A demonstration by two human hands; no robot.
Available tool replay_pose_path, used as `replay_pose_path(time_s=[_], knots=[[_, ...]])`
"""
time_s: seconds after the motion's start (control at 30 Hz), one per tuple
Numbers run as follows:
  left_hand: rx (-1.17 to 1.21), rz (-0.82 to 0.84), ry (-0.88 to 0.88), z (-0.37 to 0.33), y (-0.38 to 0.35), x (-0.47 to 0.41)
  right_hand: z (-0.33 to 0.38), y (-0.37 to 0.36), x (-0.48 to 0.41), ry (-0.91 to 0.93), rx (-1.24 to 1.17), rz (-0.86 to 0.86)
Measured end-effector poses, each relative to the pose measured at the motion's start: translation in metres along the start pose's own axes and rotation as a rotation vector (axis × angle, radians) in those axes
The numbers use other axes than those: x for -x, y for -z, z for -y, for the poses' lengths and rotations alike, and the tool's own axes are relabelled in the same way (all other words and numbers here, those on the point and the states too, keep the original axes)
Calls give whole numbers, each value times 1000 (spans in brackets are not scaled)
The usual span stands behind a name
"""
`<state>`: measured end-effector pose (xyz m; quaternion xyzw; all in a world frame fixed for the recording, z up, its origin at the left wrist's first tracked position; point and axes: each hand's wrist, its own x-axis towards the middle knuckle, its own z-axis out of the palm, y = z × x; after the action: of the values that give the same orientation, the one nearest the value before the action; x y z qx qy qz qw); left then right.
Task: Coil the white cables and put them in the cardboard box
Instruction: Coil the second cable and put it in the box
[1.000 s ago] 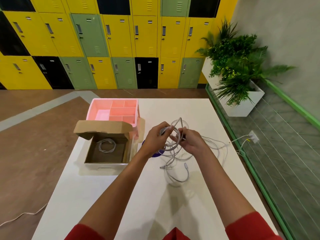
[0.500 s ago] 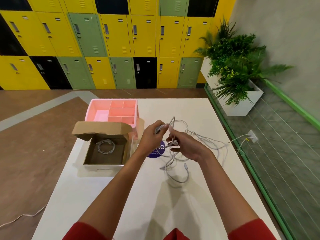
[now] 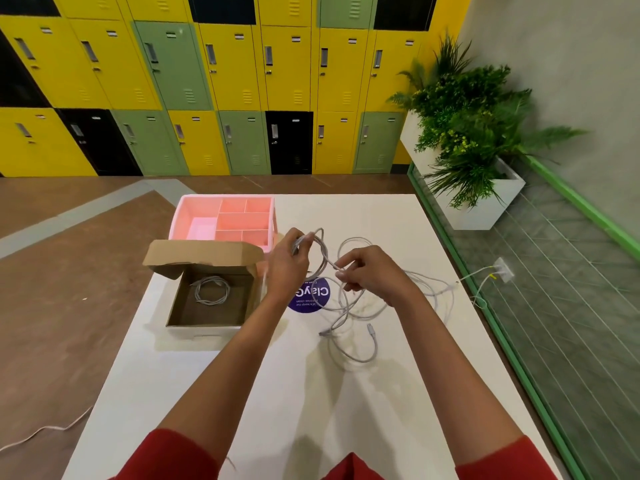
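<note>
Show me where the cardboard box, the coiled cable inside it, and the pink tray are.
cardboard box (image 3: 204, 331): head view, near front wall.
coiled cable (image 3: 198, 292): head view, left side of loop.
pink tray (image 3: 180, 220): head view, left wall.

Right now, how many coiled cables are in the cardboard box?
1. A single coiled cable lies on the cardboard box floor. The other white cables lie tangled on the table, partly held in the left hand and right hand. The near wall may hide more.
</note>
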<state>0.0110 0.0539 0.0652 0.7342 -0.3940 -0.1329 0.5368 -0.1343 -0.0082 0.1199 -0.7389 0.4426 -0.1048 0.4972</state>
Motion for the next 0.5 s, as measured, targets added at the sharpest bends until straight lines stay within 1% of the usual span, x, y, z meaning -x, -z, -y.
replay_pose_path(time_s=[0.2, 0.33, 0.5], knots=[[-27, -31, 0, 4, 6, -7, 2, 11, 10, 99, -13, 35], [-53, -95, 25, 5, 9, -12, 4, 14, 19, 199, 3, 126], [4, -121, 124, 5, 2, -14, 6, 21, 20, 281, 41, 151]])
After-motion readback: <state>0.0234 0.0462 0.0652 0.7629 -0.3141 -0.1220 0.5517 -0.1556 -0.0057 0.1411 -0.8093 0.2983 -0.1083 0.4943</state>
